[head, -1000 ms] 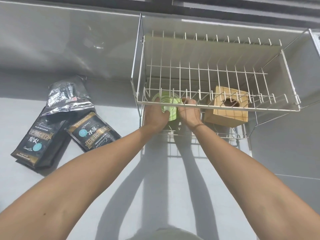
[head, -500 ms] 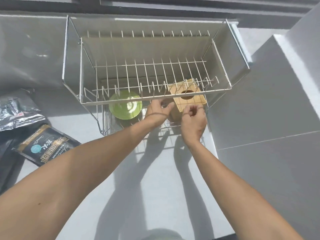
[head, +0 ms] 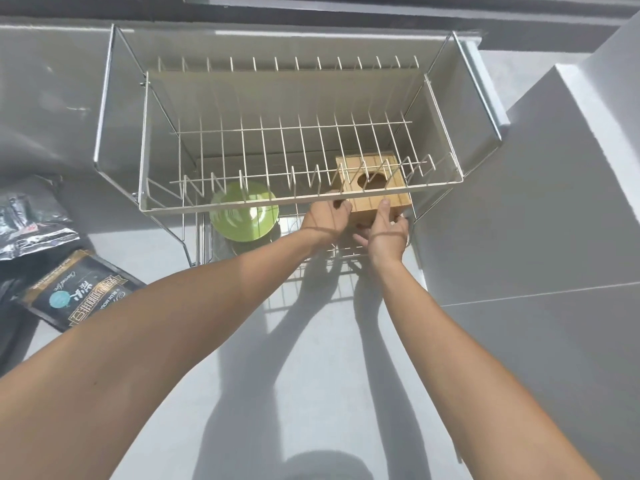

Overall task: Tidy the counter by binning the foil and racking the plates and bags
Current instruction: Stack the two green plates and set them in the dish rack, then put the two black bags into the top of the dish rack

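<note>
Green plates lie stacked on the lower tier of the wire dish rack, left of centre. A wooden box with a dark hole in its top sits on the same tier to the right. My left hand grips the box's front left corner. My right hand is pressed on its front face, thumb pointing up. A black coffee bag and a silver foil bag lie on the counter at far left.
The rack's upper tier of white wire dividers hangs just above my hands. A grey wall block stands close to the rack's right side. The grey counter stretches toward me under my arms.
Both hands let go of the green plates, which now rest on the lower tier, and moved right onto the wooden box. My view has shifted right, pushing the bags to the left edge.
</note>
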